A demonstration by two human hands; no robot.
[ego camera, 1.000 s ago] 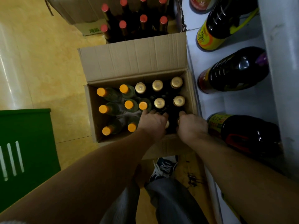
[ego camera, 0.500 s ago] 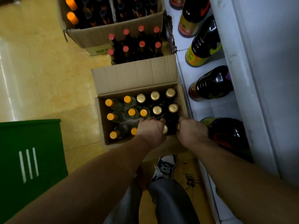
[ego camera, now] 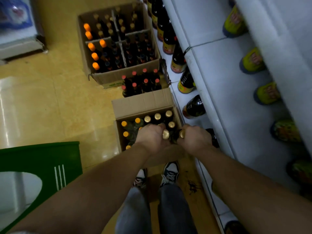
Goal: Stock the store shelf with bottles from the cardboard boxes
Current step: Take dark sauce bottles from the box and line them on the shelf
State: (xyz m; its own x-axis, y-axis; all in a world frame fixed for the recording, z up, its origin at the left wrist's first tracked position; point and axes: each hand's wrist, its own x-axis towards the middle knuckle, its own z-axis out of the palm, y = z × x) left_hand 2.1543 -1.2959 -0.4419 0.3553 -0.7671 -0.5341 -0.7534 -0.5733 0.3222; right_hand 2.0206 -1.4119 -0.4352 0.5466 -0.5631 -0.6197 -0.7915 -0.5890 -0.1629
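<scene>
Head camera: our left hand [ego camera: 152,139] and right hand [ego camera: 195,139] each clamp the neck of one of two gold-capped bottles [ego camera: 166,134] at the 5 o'clock corner of the open cardboard box [ego camera: 143,102]. A neck hold, we judge, suits lifting them to the shelf [ego camera: 236,98] at 3 o'clock.

Both arms are bare and stretched forward and down. The left forearm comes in from about 7 o'clock and the right from about 4 o'clock, so they nearly meet just below the middle. Left hand [ego camera: 152,138] is knuckles up, fingers curled round the neck of a gold-capped bottle [ego camera: 165,134]. Right hand [ego camera: 196,139] sits at its 3 o'clock, wrapped the same way round a second gold-capped bottle [ego camera: 182,133]. The hands are close but apart. Legs [ego camera: 173,208] are down at 6 o'clock.
</scene>
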